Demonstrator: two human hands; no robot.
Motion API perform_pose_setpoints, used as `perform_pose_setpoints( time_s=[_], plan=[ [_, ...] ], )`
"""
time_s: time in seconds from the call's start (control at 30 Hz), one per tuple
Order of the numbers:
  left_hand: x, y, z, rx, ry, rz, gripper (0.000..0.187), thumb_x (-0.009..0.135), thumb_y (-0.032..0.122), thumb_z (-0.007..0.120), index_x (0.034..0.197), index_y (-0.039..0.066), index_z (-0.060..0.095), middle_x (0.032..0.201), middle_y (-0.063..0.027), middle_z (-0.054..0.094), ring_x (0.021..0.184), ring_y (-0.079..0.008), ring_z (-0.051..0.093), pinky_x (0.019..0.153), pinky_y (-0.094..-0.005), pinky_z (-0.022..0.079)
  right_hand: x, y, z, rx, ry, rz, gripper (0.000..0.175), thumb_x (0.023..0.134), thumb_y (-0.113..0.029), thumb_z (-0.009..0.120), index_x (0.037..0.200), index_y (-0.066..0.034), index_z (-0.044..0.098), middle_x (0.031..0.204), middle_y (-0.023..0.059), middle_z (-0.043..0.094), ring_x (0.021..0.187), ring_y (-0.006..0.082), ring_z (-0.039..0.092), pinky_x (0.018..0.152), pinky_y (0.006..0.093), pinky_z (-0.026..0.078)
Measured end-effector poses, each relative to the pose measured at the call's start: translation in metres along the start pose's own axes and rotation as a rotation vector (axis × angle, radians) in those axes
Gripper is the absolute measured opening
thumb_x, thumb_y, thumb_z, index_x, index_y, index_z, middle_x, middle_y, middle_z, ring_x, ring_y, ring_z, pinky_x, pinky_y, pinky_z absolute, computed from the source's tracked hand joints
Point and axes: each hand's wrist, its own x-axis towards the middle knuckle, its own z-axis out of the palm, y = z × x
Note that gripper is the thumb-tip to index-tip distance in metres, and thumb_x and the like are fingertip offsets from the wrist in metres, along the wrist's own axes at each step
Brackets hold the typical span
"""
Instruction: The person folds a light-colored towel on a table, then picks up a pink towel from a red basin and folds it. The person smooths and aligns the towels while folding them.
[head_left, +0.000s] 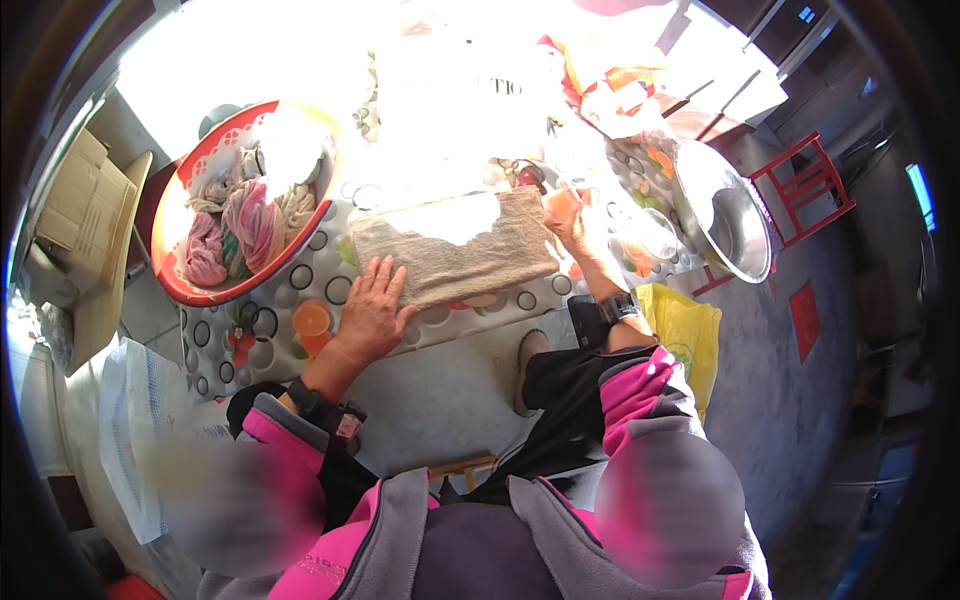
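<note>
A folded beige-brown cloth (480, 262) lies flat on the patterned tablecloth, its upper part glaring in sunlight. My left hand (376, 311) rests flat at the cloth's lower left corner, fingers a little apart. At the cloth's right end is my right hand (568, 217), partly washed out by light; whether its fingers grip the edge cannot be told. To the left, a red-rimmed basin (169, 247) holds twisted pink, beige and green cloths. A dark red round thing (529, 175) sits just beyond the cloth.
A metal basin (739, 251) stands tilted at the table's right, near a clear round container (654, 234). A yellow plastic bag (694, 330) hangs below the edge. Cardboard boxes (86, 187) are at left, a red chair (806, 184) at right. Orange-and-red packaging (615, 82) lies at the back.
</note>
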Motion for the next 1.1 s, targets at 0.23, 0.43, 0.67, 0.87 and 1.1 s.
perform_pose_setpoints(
  time_s=[0.23,0.43,0.67,0.87,1.1],
  plan=[
    [0.0,0.002,-0.004,0.011,-0.019,-0.005,0.065,0.092,0.039,0.063,0.144,0.003,0.046,0.153,-0.0199,0.038,0.145,-0.0362,0.031,0.115,-0.049,0.029,-0.004,-0.038,0.008,-0.174,-0.174,-0.016,0.071,0.081,-0.039,0.076,0.141,-0.0112,0.05,0.121,0.0164,0.057,0.115,0.0363,0.053,0.098,0.0483,0.044],
    [-0.002,0.001,-0.005,0.018,-0.038,0.0,0.066,0.092,0.04,0.062,0.145,0.004,0.045,0.154,-0.0195,0.037,0.146,-0.035,0.028,0.115,-0.0489,0.028,-0.004,-0.037,0.012,-0.159,-0.207,-0.048,0.065,0.083,-0.036,0.074,0.139,-0.0113,0.052,0.126,0.0176,0.056,0.115,0.0349,0.054,0.097,0.0452,0.045],
    [-0.003,0.002,-0.003,0.027,-0.055,-0.006,0.066,0.094,0.042,0.059,0.146,0.005,0.044,0.155,-0.0191,0.036,0.147,-0.035,0.027,0.116,-0.0502,0.027,0.017,-0.059,0.001,-0.091,-0.017,-0.074,0.064,0.084,-0.035,0.072,0.142,-0.0173,0.052,0.129,0.0186,0.054,0.115,0.039,0.052,0.099,0.0486,0.043],
    [-0.004,0.002,-0.004,0.027,-0.106,-0.033,0.06,0.1,0.041,0.048,0.149,0.007,0.04,0.158,-0.0178,0.032,0.148,-0.0344,0.025,0.117,-0.0515,0.025,-0.006,-0.086,0.027,-0.31,-0.151,-0.026,0.062,0.09,-0.048,0.064,0.142,-0.0161,0.053,0.143,0.0181,0.048,0.127,0.04,0.046,0.107,0.0506,0.037],
    [-0.007,0.005,-0.009,0.039,-0.127,-0.03,0.058,0.101,0.036,0.047,0.151,0.008,0.038,0.159,-0.0184,0.029,0.148,-0.0349,0.023,0.117,-0.0527,0.024,0.0,-0.095,0.034,-0.304,-0.125,-0.015,0.06,0.092,-0.048,0.06,0.14,-0.0116,0.054,0.14,0.0203,0.049,0.13,0.0422,0.042,0.109,0.0534,0.033]
  ],
)
